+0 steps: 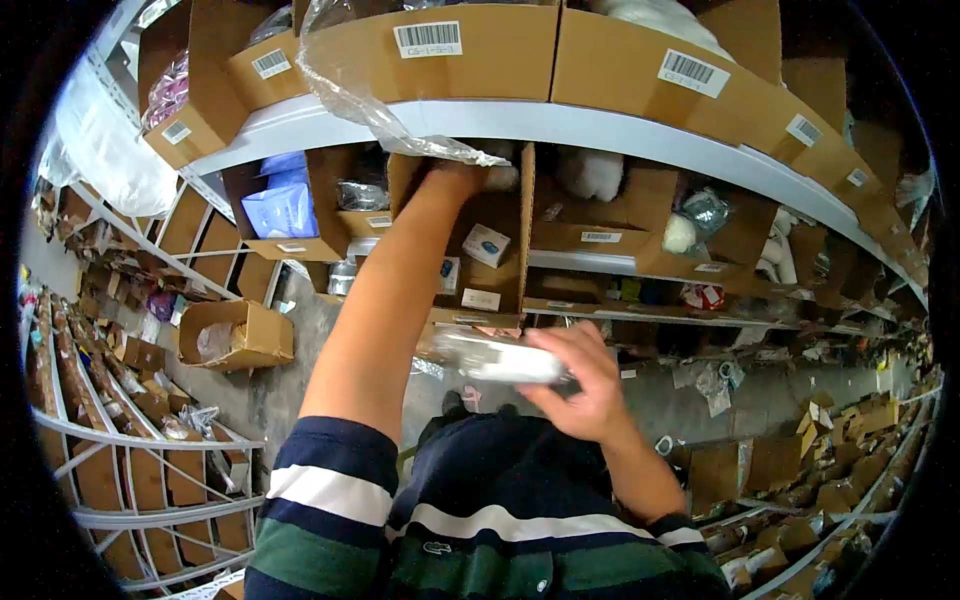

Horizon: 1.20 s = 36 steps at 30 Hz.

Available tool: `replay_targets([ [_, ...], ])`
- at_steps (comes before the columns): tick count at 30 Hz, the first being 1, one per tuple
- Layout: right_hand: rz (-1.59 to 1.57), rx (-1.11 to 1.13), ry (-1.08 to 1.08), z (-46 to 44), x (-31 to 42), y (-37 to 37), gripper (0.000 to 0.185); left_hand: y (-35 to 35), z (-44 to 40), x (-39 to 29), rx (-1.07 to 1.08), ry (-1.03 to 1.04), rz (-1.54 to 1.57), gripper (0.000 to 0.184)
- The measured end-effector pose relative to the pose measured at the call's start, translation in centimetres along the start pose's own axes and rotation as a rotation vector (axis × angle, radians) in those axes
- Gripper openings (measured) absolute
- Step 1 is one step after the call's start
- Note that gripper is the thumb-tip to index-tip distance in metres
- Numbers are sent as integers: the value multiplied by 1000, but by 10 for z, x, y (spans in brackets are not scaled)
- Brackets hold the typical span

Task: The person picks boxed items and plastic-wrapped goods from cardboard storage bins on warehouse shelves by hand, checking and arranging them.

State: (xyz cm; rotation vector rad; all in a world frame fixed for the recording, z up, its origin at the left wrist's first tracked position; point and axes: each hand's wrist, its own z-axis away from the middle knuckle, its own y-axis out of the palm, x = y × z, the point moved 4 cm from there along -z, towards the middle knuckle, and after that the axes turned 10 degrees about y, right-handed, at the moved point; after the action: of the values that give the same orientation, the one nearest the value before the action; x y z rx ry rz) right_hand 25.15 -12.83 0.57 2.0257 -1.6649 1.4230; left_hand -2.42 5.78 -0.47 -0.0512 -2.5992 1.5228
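My left arm reaches up into a deep cardboard bin on the shelf. My left hand is at the bin's back, its fingers hidden in shadow and behind clear plastic film. A whitish thing shows beside it; I cannot tell whether the hand holds it. Inside the bin, nearer to me, lie a small white box and another white box. My right hand is closed on a flat white and grey object below the bin, smeared by motion, its kind unclear.
Labelled cardboard bins line the shelf above, over a white shelf beam. A bin of blue packets stands to the left. An open carton sits on the floor. Further racks stand at the lower left, with more cartons at the right.
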Motion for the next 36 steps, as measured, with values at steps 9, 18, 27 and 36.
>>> replay_targets([
  [9,759,124,-317,-82,31,11,35,9,-45,14,-60,111,-57,44],
  [18,1302,445,-234,-129,-13,90,28,6,-56,-2,62,188,10,34],
  [27,1669,732,251,-194,-155,157,50,-6,-43,-4,94,262,31,26],
  [36,1203,514,496,-232,-154,132,50,-80,41,-38,67,380,-90,21],
])
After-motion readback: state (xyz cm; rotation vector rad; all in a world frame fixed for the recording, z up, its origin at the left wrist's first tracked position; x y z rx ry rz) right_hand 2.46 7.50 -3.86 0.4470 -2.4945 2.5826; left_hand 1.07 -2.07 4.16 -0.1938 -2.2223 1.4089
